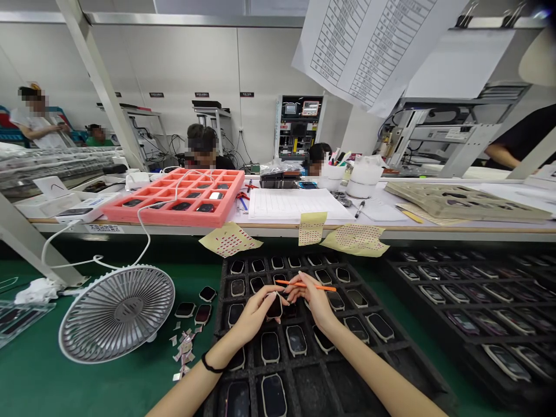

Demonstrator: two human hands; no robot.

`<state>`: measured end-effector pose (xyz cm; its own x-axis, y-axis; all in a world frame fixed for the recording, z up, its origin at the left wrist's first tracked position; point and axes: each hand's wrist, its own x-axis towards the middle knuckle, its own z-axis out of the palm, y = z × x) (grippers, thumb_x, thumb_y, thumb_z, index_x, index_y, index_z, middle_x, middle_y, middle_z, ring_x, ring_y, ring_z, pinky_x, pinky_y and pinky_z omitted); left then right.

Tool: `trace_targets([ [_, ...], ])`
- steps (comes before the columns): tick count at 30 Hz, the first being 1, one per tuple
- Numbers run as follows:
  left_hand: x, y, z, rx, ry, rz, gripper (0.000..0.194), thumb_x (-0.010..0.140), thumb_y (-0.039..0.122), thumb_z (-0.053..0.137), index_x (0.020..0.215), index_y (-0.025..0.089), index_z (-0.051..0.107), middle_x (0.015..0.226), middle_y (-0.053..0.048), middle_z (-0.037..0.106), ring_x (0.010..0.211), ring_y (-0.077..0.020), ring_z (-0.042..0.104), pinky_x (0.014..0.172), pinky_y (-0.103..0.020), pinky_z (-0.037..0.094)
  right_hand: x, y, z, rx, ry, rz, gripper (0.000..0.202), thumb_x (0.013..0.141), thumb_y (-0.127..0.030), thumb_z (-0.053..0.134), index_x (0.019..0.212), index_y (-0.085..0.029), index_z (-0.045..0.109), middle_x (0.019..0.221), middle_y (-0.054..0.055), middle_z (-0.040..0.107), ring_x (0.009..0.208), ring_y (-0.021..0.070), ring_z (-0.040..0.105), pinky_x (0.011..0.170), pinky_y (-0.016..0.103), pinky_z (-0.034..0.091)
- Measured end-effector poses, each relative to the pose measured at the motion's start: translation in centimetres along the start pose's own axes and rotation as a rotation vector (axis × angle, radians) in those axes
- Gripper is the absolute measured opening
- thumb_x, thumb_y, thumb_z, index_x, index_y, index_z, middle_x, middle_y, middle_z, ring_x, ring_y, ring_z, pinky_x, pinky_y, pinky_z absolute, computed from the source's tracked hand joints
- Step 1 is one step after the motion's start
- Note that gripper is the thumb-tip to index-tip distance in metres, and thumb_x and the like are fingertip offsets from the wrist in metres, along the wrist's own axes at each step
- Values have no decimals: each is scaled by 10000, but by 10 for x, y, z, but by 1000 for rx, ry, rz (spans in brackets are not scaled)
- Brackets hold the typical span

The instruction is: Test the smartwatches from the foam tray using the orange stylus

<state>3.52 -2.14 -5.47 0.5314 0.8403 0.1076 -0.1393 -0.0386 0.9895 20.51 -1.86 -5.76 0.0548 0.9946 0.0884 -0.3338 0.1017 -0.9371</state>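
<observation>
My left hand is closed around a smartwatch with a dark screen, held above the foam tray. Close beside it, my right hand grips a thin orange pen-like stick, which lies across the fingers with its tapered end pointing left. The right fingertips are near the watch; whether they touch it I cannot tell. Beneath both hands is a black foam tray with rows of smartwatches in its pockets. Part of the tray is hidden by my hands and forearms.
Left of the tray are a grey fan, loose watches and small scraps. Another watch tray stands to the right. Along the shelf are a pink foam tray and paper sheets. Several people sit or stand beyond.
</observation>
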Motion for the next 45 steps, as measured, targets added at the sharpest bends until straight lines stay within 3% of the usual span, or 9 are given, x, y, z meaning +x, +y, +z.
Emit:
trace_targets([
  [7, 4, -5, -3, -72, 68, -58, 451, 871, 535, 384, 1079, 183, 575, 845, -65, 687, 561, -157, 590, 557, -283, 475, 1, 2, 0, -6, 3, -7, 363, 768, -494, 590, 673, -147, 635, 576, 47, 678, 446, 139, 596, 450, 236, 451],
  [21, 4, -7, -6, -12, 47, -42, 399, 865, 493, 431, 1090, 189, 559, 892, -68, 674, 696, -182, 610, 642, -301, 489, 1, 2, -1, -16, 4, -2, 357, 779, -487, 574, 680, -148, 628, 585, 47, 677, 455, 138, 598, 448, 230, 446],
  [26, -12, 8, 13, 185, -130, -15, 417, 863, 415, 495, 1218, 196, 483, 1072, -84, 620, 770, -157, 601, 702, -282, 484, 4, 6, -3, -23, 7, -14, 384, 778, -515, 557, 678, -149, 611, 587, 47, 679, 456, 132, 595, 446, 223, 444],
  [30, -42, 16, 40, 539, -310, -37, 377, 843, 309, 546, 1214, 255, 501, 1124, -45, 598, 760, -142, 584, 692, -257, 488, 5, 7, -2, -23, 13, -6, 377, 757, -514, 573, 671, -149, 604, 573, 44, 675, 433, 128, 583, 416, 215, 424],
  [33, -63, 15, 56, 813, -478, 145, 399, 857, 206, 496, 1254, 230, 468, 1135, -75, 585, 1003, -193, 553, 891, -304, 451, 5, 7, -2, -28, -4, -10, 369, 760, -507, 569, 671, -151, 601, 578, 45, 676, 439, 126, 586, 416, 209, 421],
  [35, -72, 15, 62, 1010, -503, 284, 438, 867, 188, 456, 1302, 188, 412, 1180, -114, 560, 1106, -234, 500, 959, -371, 407, 4, 8, -2, -36, -13, -15, 370, 760, -507, 568, 673, -150, 602, 583, 47, 677, 439, 125, 586, 414, 207, 420],
  [38, -77, 19, 62, 1182, -476, 414, 391, 891, 233, 428, 1278, 181, 431, 1251, -110, 534, 1183, -252, 449, 1027, -444, 332, 4, 9, -3, -50, -34, -23, 375, 764, -514, 561, 689, -149, 601, 592, 47, 676, 437, 128, 586, 408, 211, 418],
  [41, -75, 23, 53, 1244, -408, 517, 343, 895, 230, 423, 1232, 187, 474, 1276, -88, 527, 1190, -216, 456, 1053, -409, 314, 2, 10, -2, -51, -89, -17, 367, 790, -508, 530, 700, -156, 579, 580, 36, 669, 424, 125, 581, 407, 213, 414],
  [45, -61, 23, 38, 1368, 2, 574, 409, 891, 150, 382, 1300, 135, 387, 1313, -148, 487, 1217, -237, 433, 990, -403, 363, -5, 9, 2, 0, -290, 2, 289, 830, -446, 509, 701, -187, 509, 514, -23, 618, 397, 115, 554, 428, 220, 429],
])
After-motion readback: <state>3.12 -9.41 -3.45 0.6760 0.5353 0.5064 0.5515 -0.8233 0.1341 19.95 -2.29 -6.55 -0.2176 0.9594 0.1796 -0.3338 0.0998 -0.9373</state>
